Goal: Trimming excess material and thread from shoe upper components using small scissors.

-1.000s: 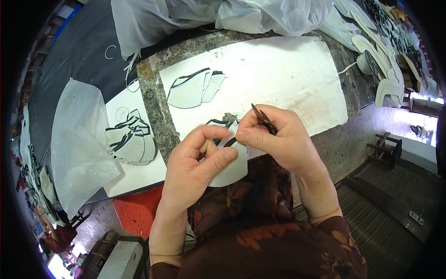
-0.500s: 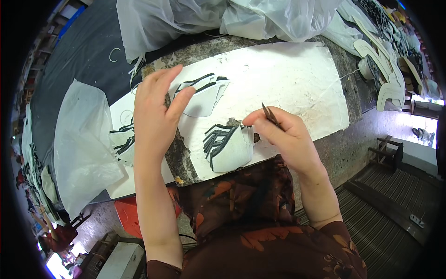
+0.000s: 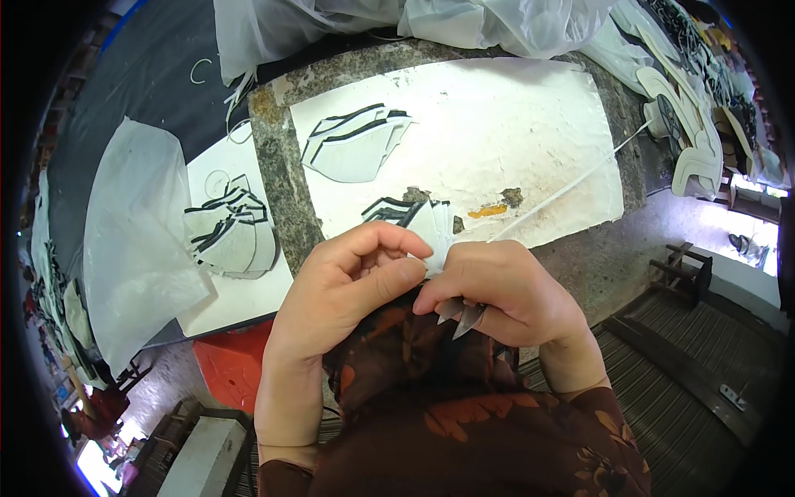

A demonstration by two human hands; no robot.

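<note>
My right hand (image 3: pixel 505 290) is closed around a pair of small metal snips (image 3: pixel 462 318), their pointed blades sticking out below the fingers. A narrow white tape (image 3: pixel 571 184) runs taut across the board to this hand. Close beside it, the thumb and forefinger of my left hand (image 3: pixel 352 286) are pinched together; a whitish bit shows at the fingertips, but I cannot tell if it is tape or a panel edge. Just beyond both hands lies a fanned stack of white cut panels with black edges (image 3: pixel 422 219), partly hidden by my fingers. A second stack of such panels (image 3: pixel 356 149) lies farther off.
The tape comes from a spool (image 3: pixel 660 118) at the right edge of the white board (image 3: pixel 530 108). More black-edged panels (image 3: pixel 236 236) lie on the left sheet, beside a translucent plastic bag (image 3: pixel 141 240). Pale curved pieces (image 3: pixel 704 161) are heaped at far right.
Both hands have come down and together in front of the near panel stack. The tape is now stretched across the board. The snips' blades have turned to point down toward me.
</note>
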